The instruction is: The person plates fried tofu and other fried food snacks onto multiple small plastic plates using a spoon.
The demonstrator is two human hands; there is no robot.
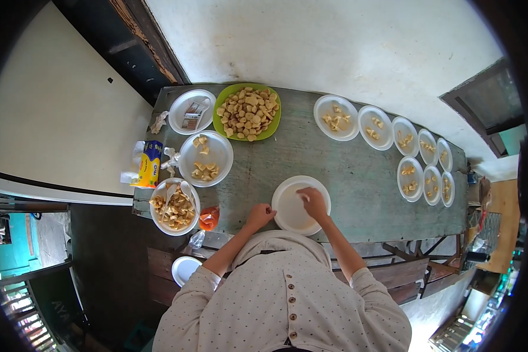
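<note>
A white plate [293, 218] lies at the table's front edge, between my two hands. My right hand [314, 202] is over its right part, fingers bent, and whether anything is between them is too small to tell. My left hand [260, 215] is closed beside the plate's left rim, its contents hidden. Left of them, a white plate [222, 154] holds two groups of pale pieces. A fuller white plate [175, 222] has pieces and two white spoons. A green bowl [217, 124] heaped with round brown pieces stands at the back.
Several white plates with small portions, one of them a larger plate [347, 131], line the right side. At the left are a plate [179, 121] with a spoon, a yellow-blue pack [150, 164], crumpled tissue [171, 157] and an orange bag [209, 218]. A bench [396, 274] stands below.
</note>
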